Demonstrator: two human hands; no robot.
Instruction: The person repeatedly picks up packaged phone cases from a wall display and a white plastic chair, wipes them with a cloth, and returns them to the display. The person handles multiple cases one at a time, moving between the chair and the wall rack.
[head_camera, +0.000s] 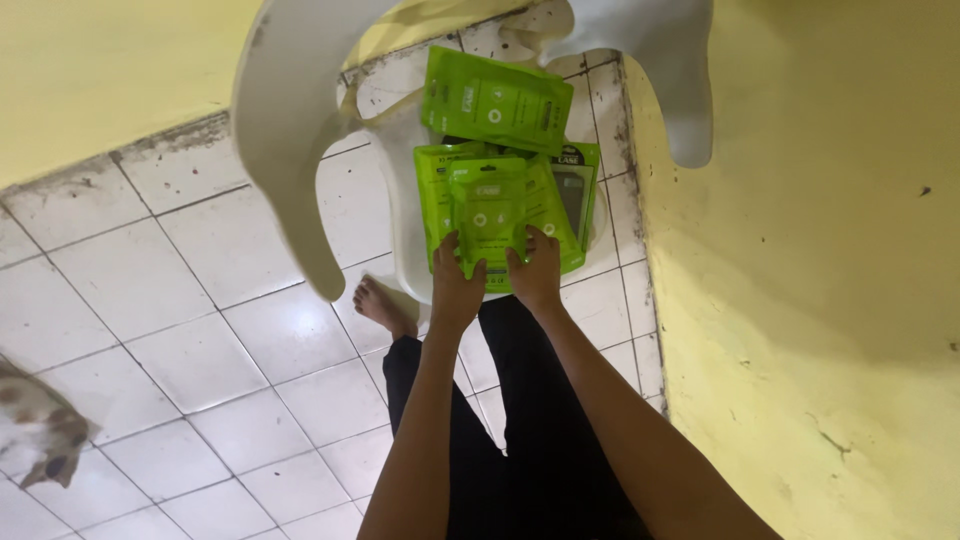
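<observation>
Head view, looking straight down: your two hands meet on a small green packet (487, 222) that stands on the seat of a white plastic chair (285, 150). Your left hand (456, 285) grips the packet's lower left edge and your right hand (535, 270) its lower right edge — fingers of both curled close around the packet, thumbs on its front face.

Count the green packets on the chair seat and you reach at least four, though the overlap makes the exact number hard to tell. The one you hold is the smallest and sits in front, at the seat's near edge. Behind it a wider green packet (437, 195) shows to its left, with more green packet face to its right. Further right, toward the chair's far side, a green packet with a dark window (575, 190) pokes out. At the back of the seat, tilted, lies a large green packet (496, 100) with small round white marks and a dark label strip at its edge — the same marks repeat on the packet you hold.

Below the chair you see one bare foot (385, 305) on the white tiled floor (180, 300). A yellow wall (800, 300) runs just beside the chair on its right.
</observation>
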